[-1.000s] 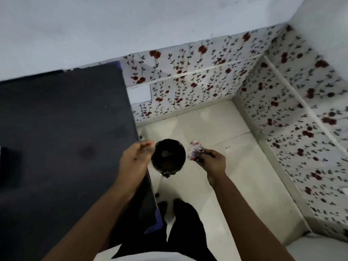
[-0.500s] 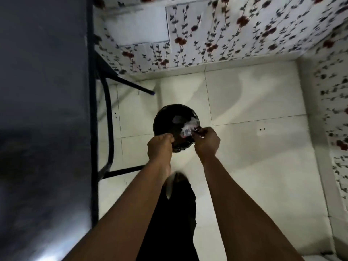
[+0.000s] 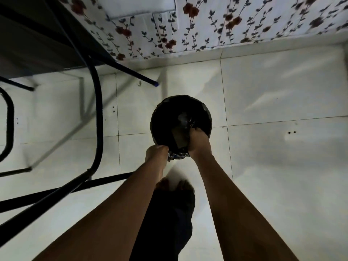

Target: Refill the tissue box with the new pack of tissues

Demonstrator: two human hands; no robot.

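Note:
A round black bin (image 3: 165, 117) lined with a dark bag stands on the white tiled floor. My left hand (image 3: 157, 154) is closed on the near edge of the bin, where the bag folds over the rim. My right hand (image 3: 198, 142) reaches over the rim from the right, fingers curled down into the bin. A crumpled wrapper (image 3: 183, 117) sits at its fingertips inside, dim in the shadow, and the fingers seem pinched on its end. A flat dark piece (image 3: 178, 137) lies inside the bin beside that hand. No tissue box or tissue pack is in view.
Black metal table legs and a curved frame (image 3: 97, 102) cross the left side, one foot (image 3: 155, 83) close behind the bin. A floral-papered wall (image 3: 188, 31) runs along the back. My dark-trousered legs and feet (image 3: 175, 189) stand just before the bin. Open floor tiles (image 3: 282, 147) lie to the right.
The view has dropped closer to the bin. My right hand has lowered the wrapper from above the rim down inside. My left hand has slid to the bin's near edge.

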